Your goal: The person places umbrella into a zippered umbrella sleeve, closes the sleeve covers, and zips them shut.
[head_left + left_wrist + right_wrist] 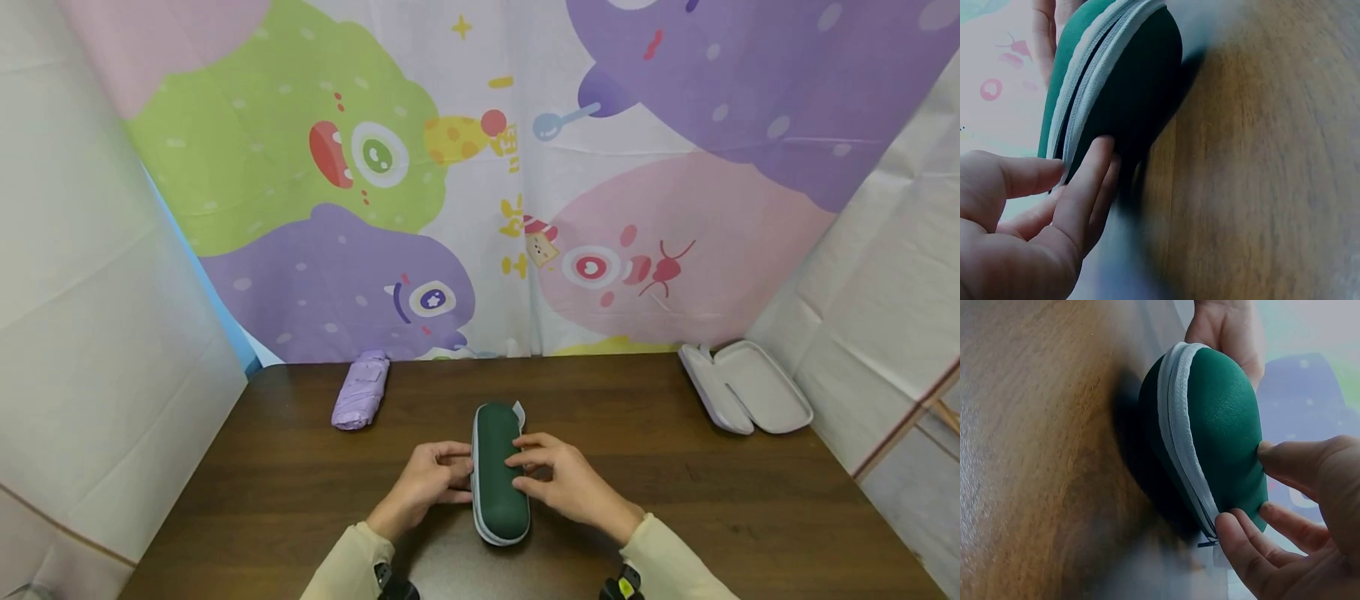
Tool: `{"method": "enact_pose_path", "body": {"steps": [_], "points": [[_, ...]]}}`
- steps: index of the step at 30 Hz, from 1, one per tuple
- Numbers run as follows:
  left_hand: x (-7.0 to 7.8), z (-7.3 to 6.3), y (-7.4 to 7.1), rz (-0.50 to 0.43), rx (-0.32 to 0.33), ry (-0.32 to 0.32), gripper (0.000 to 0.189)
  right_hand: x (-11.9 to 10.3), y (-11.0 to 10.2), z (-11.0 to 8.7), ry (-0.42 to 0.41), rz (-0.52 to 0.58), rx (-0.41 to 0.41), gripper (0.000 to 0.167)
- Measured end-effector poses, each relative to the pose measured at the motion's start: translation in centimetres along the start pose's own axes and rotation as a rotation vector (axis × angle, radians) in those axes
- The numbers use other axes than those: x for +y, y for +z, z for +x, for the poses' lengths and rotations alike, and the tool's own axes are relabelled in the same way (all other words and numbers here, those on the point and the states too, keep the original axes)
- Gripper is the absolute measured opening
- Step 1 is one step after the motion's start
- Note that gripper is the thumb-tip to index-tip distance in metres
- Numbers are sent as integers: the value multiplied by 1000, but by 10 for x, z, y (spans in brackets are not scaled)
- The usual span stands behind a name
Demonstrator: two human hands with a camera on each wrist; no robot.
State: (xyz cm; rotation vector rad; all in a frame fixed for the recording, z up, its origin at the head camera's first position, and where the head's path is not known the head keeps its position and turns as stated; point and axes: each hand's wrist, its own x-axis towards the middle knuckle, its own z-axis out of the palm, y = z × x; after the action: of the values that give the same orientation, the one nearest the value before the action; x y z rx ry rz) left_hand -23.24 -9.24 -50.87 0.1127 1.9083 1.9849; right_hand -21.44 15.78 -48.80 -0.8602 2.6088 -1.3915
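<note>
A dark green glasses case (501, 475) with a grey zipper edge lies lengthwise before me, between both hands. My left hand (429, 483) grips its left side; in the left wrist view the thumb is at the grey zipper (1099, 74) and the other fingers lie against the dark lower shell. Along that side the two zipper bands stand slightly apart. My right hand (564, 479) holds the right side, thumb and fingertips on the green lid (1225, 419). One fingertip is right at the zipper edge, close to the small zipper pull (1208, 543).
A folded lilac umbrella (362, 390) lies at the back left of the brown wooden table (300, 508). At the back right is an opened pale case (757, 387). A cartoon-printed curtain (480, 192) hangs behind, with white sheets at both sides.
</note>
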Motion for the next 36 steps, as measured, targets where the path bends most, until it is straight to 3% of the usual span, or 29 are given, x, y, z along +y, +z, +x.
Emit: {"method": "enact_pose_path", "body": {"steps": [7, 11, 15, 19, 22, 25, 28, 36], "points": [[5, 1, 0, 39, 8, -31, 37, -3, -1, 2, -13, -29, -7, 25], [10, 3, 2, 124, 41, 1, 39, -3, 0, 3, -7, -30, -14, 26], [19, 8, 3, 306, 113, 121, 41, -3, 1, 3, -2, -35, -20, 27], [28, 13, 5, 597, 175, 320, 41, -3, 2, 2, -10, -42, -8, 26], [32, 15, 8, 774, 158, 472, 42, -4, 2, 2, -9, -56, -8, 26], [34, 16, 10, 885, 119, 576, 42, -4, 2, 2, -8, -71, -13, 27], [33, 18, 12, 975, 94, 634, 41, -4, 3, 2, -12, -74, -12, 28], [33, 20, 15, 1134, 52, 706, 46, -5, 2, 3, -26, -80, -8, 26]]}}
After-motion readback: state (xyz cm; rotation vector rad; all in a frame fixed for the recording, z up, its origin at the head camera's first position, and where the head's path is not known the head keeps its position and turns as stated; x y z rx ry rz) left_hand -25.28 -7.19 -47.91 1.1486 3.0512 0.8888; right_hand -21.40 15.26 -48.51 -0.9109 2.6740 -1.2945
